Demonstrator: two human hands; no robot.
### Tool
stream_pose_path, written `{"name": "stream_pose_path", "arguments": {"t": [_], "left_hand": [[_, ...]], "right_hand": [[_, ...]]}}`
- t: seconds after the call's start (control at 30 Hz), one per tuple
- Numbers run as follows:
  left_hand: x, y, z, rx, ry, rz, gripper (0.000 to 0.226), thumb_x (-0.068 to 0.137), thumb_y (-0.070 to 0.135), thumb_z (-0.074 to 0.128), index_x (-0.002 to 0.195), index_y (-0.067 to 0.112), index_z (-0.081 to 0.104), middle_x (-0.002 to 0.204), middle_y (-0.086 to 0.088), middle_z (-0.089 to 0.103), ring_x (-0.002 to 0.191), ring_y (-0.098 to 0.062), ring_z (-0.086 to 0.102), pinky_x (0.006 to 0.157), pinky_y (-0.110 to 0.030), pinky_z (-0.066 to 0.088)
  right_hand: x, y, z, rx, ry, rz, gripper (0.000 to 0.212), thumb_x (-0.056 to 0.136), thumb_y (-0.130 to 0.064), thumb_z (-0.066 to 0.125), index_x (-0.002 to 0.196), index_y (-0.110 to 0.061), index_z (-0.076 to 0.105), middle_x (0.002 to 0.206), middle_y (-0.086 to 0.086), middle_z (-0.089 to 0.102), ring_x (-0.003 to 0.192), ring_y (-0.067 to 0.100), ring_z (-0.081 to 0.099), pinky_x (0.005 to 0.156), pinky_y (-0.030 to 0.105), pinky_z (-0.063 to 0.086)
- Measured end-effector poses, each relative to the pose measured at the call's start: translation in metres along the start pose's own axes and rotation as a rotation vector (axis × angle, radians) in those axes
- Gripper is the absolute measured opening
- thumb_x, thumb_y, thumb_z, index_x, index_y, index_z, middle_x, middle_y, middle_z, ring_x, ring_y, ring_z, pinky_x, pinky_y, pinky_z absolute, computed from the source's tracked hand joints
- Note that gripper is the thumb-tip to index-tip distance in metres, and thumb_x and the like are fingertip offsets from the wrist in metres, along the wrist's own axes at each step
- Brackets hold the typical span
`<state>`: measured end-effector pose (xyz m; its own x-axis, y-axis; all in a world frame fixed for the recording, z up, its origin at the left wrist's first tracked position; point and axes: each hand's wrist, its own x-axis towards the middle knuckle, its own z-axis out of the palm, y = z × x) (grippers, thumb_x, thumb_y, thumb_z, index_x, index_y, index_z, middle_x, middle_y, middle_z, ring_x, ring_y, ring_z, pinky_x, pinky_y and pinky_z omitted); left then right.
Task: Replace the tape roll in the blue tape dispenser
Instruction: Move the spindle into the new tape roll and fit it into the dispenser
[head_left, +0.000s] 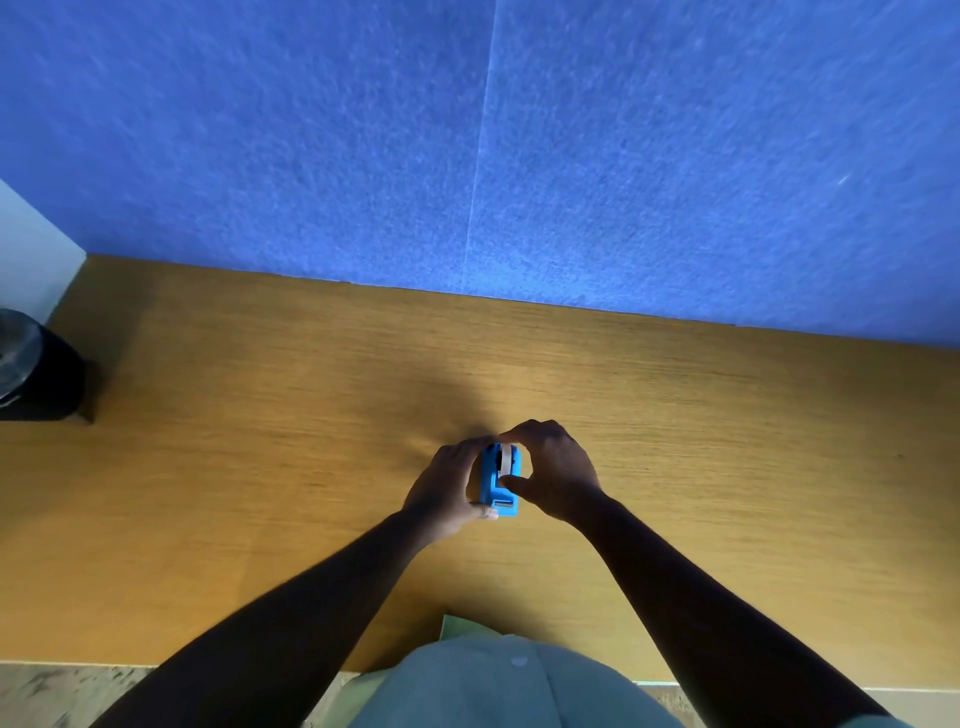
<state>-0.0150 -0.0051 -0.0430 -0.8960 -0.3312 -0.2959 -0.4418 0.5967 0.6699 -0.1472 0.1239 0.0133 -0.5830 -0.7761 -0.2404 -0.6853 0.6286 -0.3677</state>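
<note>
Gripping blue tape dispenser (497, 480) | left hand (447, 491) fingers beside | right hand (558, 470) fingers atop

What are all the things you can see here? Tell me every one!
tape dispenser: one, blue, on the desk in the middle, between the two hands
tape roll: one, whitish, sitting in the top of the dispenser
desk: one, yellow-brown wood, fills the middle of the view
wall panel: blue felt-like board with a seam, behind the desk
dark container: one, black, at the far left edge; what it is cannot be told
green sheet: one, pale green, at the near desk edge, mostly hidden
shirt: grey-green, bottom centre
left hand: one, holding the dispenser's left side
right hand: one, fingers curled around the dispenser at the roll
</note>
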Motion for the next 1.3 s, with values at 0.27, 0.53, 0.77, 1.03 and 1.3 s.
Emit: {"name": "stream_pose_path", "arguments": {"t": [0.27,0.53,0.77,1.03,1.3], "left_hand": [[0.001,-0.002,0.000,0.027,-0.002,0.011,0.101,0.069,0.035,0.092,0.149,0.036,0.031,0.152,0.013,0.046,0.139,-0.014,0.044,0.111,-0.035,0.045],[0.000,0.000,0.001,0.020,0.017,0.002,0.103,0.066,0.036,0.094,0.145,0.042,0.027,0.150,0.015,0.047,0.137,-0.013,0.045,0.107,-0.033,0.045],[0.000,0.000,0.000,0.025,0.011,-0.006,0.102,0.068,0.035,0.093,0.147,0.039,0.028,0.151,0.013,0.047,0.139,-0.014,0.044,0.108,-0.034,0.045],[-0.002,0.004,0.000,0.040,-0.004,0.042,0.107,0.070,0.031,0.092,0.152,0.036,0.023,0.157,0.011,0.041,0.143,-0.016,0.043,0.112,-0.036,0.046],[-0.007,0.007,-0.005,0.050,-0.007,0.155,0.109,0.072,0.021,0.091,0.154,0.038,0.021,0.161,0.011,0.033,0.143,-0.015,0.043,0.111,-0.038,0.050]], "right_hand": [[0.003,0.004,0.006,-0.011,-0.004,0.012,0.059,0.080,-0.032,0.089,0.134,-0.026,0.067,0.133,-0.007,0.071,0.123,0.016,0.061,0.090,0.027,0.052],[0.006,0.003,0.009,-0.022,-0.007,0.008,0.059,0.078,-0.031,0.090,0.132,-0.026,0.067,0.129,-0.008,0.072,0.122,0.016,0.061,0.091,0.032,0.058],[0.006,0.005,0.010,-0.019,0.000,0.005,0.058,0.078,-0.033,0.091,0.132,-0.028,0.068,0.129,-0.009,0.073,0.122,0.016,0.061,0.093,0.033,0.057],[0.007,0.012,0.008,0.026,-0.080,-0.016,0.066,0.081,-0.034,0.089,0.141,-0.029,0.062,0.140,-0.007,0.066,0.129,0.018,0.057,0.100,0.035,0.053],[-0.006,0.013,0.005,0.191,0.094,0.067,0.037,0.095,-0.026,0.075,0.131,-0.020,0.069,0.128,-0.002,0.072,0.112,0.014,0.069,0.088,0.032,0.060]]}}
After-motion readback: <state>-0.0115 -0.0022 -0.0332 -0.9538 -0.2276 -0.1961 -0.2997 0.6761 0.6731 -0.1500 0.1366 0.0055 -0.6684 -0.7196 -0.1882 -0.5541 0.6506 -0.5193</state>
